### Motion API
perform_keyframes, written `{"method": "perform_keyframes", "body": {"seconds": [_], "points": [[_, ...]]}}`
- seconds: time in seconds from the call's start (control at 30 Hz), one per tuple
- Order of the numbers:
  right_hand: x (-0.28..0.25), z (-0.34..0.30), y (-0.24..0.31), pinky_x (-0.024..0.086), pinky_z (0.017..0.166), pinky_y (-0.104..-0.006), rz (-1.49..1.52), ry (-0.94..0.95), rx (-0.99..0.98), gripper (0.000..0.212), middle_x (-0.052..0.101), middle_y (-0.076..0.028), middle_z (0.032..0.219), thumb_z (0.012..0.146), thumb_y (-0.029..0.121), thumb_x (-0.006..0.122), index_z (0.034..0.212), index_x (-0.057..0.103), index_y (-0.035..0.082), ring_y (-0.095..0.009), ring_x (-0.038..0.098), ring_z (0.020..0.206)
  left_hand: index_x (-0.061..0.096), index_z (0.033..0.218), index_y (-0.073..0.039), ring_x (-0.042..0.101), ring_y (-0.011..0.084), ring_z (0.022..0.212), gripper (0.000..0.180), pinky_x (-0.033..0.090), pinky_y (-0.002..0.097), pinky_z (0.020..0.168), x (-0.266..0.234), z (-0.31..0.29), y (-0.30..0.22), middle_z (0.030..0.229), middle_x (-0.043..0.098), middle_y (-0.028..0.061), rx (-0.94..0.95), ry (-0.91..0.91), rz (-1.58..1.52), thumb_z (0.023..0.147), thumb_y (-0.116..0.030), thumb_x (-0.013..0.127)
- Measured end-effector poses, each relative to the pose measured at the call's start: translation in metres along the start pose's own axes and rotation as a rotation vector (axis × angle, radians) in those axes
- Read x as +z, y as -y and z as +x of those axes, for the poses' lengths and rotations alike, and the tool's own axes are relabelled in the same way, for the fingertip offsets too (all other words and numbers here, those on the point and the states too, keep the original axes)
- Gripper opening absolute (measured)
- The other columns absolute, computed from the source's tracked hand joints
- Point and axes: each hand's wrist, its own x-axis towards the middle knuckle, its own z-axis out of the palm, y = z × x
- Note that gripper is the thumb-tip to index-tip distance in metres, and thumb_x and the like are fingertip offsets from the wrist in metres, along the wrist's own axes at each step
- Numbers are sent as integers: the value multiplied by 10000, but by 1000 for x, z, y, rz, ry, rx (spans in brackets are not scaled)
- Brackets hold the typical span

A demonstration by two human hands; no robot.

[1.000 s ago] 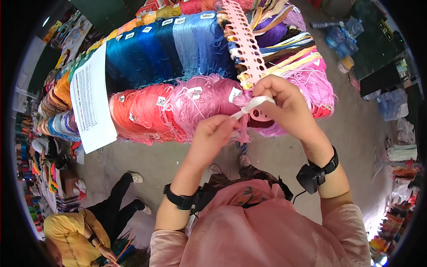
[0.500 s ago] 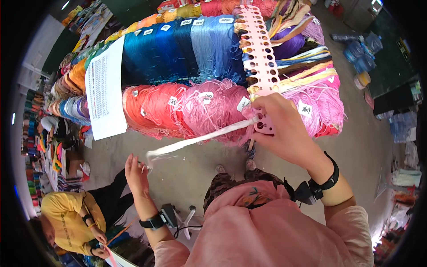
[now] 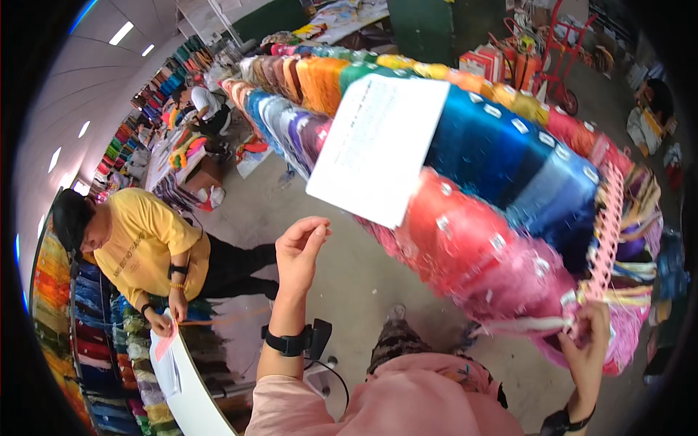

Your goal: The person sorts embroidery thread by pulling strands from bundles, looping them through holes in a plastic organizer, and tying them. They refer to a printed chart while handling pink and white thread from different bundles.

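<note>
Hands first: the left hand (image 3: 302, 251) is raised well apart from the yarn, thumb and forefinger drawn narrow with their tips together; whether a fine thread sits between them I cannot tell. The right hand (image 3: 587, 338) grips the lower end of the pink holed strip (image 3: 605, 247), where the white strand (image 3: 527, 323) meets its fingers and trails left along the edge of the pink skeins (image 3: 520, 272). The step in hand looks like securing or drawing out that strand at the strip's end; the next move would call for a steady right grip while the left comes back to the strand.

Beyond lie blue skeins (image 3: 509, 160), with a white printed sheet (image 3: 378, 145) over the bundle to their left. Farther off, a co-worker in a yellow shirt (image 3: 149, 232) handles paper, and a red hand truck (image 3: 571, 54) stands at the back.
</note>
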Motion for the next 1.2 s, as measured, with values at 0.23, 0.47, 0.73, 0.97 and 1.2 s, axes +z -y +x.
{"method": "perform_keyframes", "body": {"seconds": [0.23,0.47,0.73,0.97,1.2], "points": [[9,-1,-31,214,425,-147,370,-175,294,114,382,-11,666,767,33,468,660,430,28,-56,335,512,562,856,29,499,103,768,123,380,212,700,-30,109,12,808,560,57,169,105,5,759,-27,510],[28,9,-51,239,487,-203,-45,-483,227,255,323,17,555,823,74,428,583,354,30,-58,291,528,531,918,45,513,92,757,167,402,181,677,-44,215,57,884,542,63,211,317,77,759,-5,518],[23,4,-61,242,519,-180,-283,-433,195,177,310,26,623,837,65,409,668,376,25,-51,299,580,478,997,39,492,87,813,221,389,187,728,-45,235,77,913,529,61,-9,332,-44,783,-17,488],[24,4,-61,232,508,-182,-289,-494,187,205,289,28,609,813,29,434,627,349,24,-50,278,564,561,869,-5,470,106,795,128,381,208,692,-53,203,84,969,481,73,125,354,95,746,-17,529],[20,-1,-66,223,502,-177,-207,-501,243,214,293,38,609,806,19,449,617,352,37,-37,269,563,578,880,-45,432,226,745,226,339,315,651,-40,190,72,827,473,67,691,430,655,653,-40,581]]}}
